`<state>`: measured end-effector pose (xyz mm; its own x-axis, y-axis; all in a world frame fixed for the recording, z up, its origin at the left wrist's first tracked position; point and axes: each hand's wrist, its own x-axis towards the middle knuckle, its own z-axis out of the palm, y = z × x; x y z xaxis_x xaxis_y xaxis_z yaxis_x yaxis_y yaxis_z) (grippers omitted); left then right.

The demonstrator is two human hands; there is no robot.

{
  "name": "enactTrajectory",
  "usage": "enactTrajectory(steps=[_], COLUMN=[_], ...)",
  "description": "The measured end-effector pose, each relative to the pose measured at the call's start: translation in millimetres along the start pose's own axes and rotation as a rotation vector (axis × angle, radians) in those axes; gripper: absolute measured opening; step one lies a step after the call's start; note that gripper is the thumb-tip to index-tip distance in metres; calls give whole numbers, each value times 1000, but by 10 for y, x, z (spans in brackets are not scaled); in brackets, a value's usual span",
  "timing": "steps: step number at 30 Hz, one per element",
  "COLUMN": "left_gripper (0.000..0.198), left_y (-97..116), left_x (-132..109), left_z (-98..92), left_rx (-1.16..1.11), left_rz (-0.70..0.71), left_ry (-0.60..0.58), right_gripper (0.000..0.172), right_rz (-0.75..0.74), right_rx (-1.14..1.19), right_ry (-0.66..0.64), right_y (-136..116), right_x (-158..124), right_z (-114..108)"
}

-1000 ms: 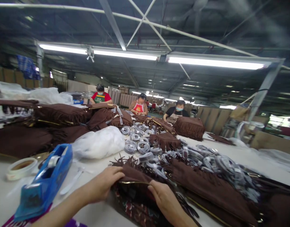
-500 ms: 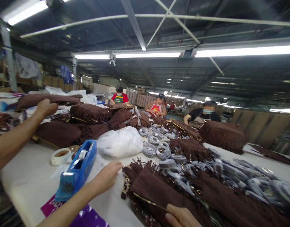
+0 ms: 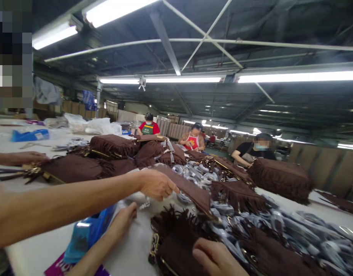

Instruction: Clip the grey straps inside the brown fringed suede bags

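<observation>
Honestly, I'd steady the brown fringed bag (image 3: 178, 249) lying on the table (image 3: 146, 235) with the right hand (image 3: 215, 255), curled over it, grip hidden from me, and leave the left hand (image 3: 123, 222), loosely half-open with nothing visible in it, clear of the co-worker's arm (image 3: 87, 201).

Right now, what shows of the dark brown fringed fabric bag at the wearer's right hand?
The dark brown, suede-like bag lies on the white table, cut off by the frame. Fringe splays at its far edge; gold-coloured links sit at its left, near a gold-toned line, perhaps a zip. The bare right hand overlaps it, apparently touching.
</observation>
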<state>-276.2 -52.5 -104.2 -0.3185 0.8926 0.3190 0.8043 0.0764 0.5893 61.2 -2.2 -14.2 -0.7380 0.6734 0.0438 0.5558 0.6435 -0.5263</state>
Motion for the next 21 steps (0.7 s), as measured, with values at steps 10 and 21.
enactTrajectory(steps=[10,21], left_gripper=[13,16], left_y=[27,88], left_x=[-63,-81], left_z=[-32,-72], left_rx=[-13,64], left_rz=[-50,-70], left_ry=[-7,-46], right_gripper=[24,12], right_rz=[-221,-80], right_rx=[-35,-398], right_ry=[281,213], right_y=[-724,-839], right_x=[1080,1445], right_z=[589,546])
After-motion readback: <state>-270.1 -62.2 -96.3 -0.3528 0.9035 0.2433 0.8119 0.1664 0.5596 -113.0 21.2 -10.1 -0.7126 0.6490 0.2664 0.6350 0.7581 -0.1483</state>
